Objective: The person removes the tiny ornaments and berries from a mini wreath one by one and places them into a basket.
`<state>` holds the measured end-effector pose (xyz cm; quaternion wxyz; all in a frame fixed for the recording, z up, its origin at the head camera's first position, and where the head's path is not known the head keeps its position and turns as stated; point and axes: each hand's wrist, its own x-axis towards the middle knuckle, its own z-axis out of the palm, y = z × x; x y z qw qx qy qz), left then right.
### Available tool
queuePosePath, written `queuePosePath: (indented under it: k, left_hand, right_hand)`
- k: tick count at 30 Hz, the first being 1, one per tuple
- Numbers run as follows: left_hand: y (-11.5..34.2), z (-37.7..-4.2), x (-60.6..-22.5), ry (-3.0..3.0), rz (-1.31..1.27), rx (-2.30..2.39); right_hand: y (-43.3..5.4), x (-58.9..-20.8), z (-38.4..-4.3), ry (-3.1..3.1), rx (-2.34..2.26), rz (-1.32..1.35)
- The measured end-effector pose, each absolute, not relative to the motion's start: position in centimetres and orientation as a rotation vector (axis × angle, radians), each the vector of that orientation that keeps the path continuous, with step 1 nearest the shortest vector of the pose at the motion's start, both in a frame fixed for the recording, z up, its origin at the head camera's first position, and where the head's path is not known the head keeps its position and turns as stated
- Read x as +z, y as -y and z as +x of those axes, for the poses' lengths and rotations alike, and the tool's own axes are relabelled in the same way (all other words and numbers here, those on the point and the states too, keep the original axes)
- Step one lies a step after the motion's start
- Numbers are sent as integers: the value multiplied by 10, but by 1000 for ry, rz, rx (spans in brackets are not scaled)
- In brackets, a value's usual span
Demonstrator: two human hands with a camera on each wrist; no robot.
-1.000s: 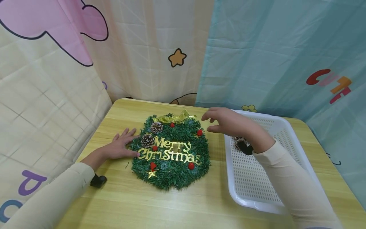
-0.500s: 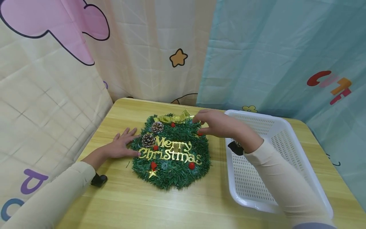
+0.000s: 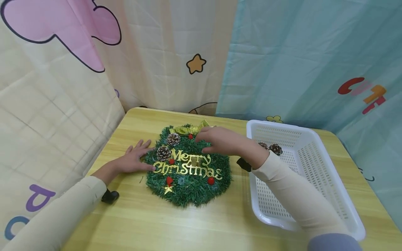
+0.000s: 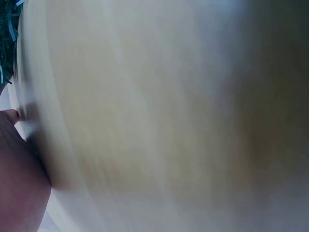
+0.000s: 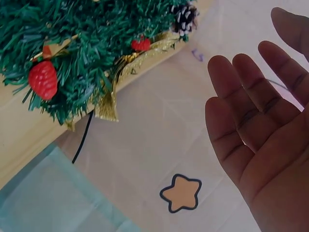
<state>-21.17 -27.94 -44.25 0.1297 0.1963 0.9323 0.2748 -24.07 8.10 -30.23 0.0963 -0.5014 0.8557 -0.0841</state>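
A green Christmas wreath (image 3: 188, 195) lies on the table with gold "Merry Christmas" lettering, a gold ribbon (image 3: 185, 130), red berries, a gold star (image 3: 168, 189) and two pinecones (image 3: 163, 153). At the wreath's left edge rests my left hand (image 3: 133, 160), fingers spread, its thumb by the lettering. The left wrist view catches little of that hand (image 4: 21, 179). My right hand (image 3: 221, 141) hovers over the wreath's upper right part, covering some of it. Seen from the right wrist, that hand (image 5: 270, 130) has loosely extended fingers and nothing in the palm.
A white perforated basket (image 3: 267, 220) stands on the right, with pinecones (image 3: 275, 149) near its far left corner; my right forearm crosses above it. Printed curtains (image 3: 188, 35) hang behind the wooden table (image 3: 194, 230) and along its sides.
My right hand has moved left from beside the basket to over the wreath, uncovering pinecones in the basket. The left hand has stayed at the wreath's edge.
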Motion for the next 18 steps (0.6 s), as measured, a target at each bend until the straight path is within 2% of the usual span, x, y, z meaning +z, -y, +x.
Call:
queuePosePath:
  k: [18]
  left_hand:
    - [280, -215, -443, -2702, 561, 789]
  right_hand:
    - [-27, -323, -250, -2391, -141, -1604]
